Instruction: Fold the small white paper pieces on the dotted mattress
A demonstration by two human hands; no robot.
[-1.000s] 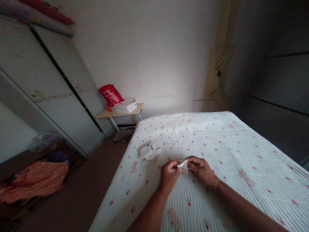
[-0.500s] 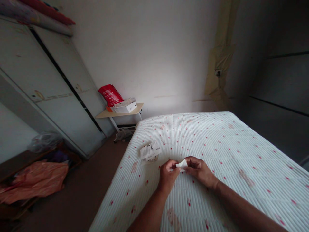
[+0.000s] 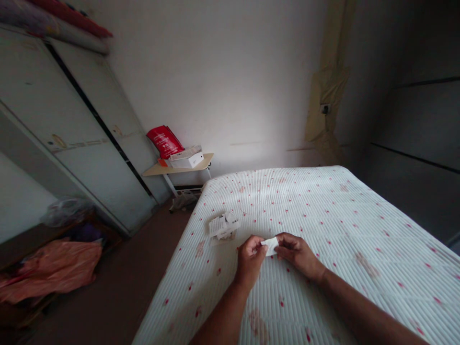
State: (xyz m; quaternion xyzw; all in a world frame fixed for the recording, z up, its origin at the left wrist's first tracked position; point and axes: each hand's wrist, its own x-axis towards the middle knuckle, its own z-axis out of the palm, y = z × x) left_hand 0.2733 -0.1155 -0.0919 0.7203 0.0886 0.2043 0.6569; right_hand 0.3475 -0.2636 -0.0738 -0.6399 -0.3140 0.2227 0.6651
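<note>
Paper slip point(image 3: 270, 247) has swung flatter! Our left hand point(image 3: 250, 259) and right hand point(image 3: 301, 255), fingers pinching opposite ends, hold it inside the left edge of the bed point(image 3: 305, 206); likely light, tearable, best gripped so.

A side table point(image 3: 153, 169) stands against the wall point(image 3: 233, 72) and supports a red bag point(image 3: 165, 142) and a white box point(image 3: 185, 161). A sliding-door cabinet point(image 3: 43, 105) occupies the left side, with rolled fabric point(image 3: 79, 40) on top. An orange plastic sheet point(image 3: 57, 268) lies lower left. A wall socket point(image 3: 325, 109) is mounted within tan covering point(image 3: 315, 96).
</note>
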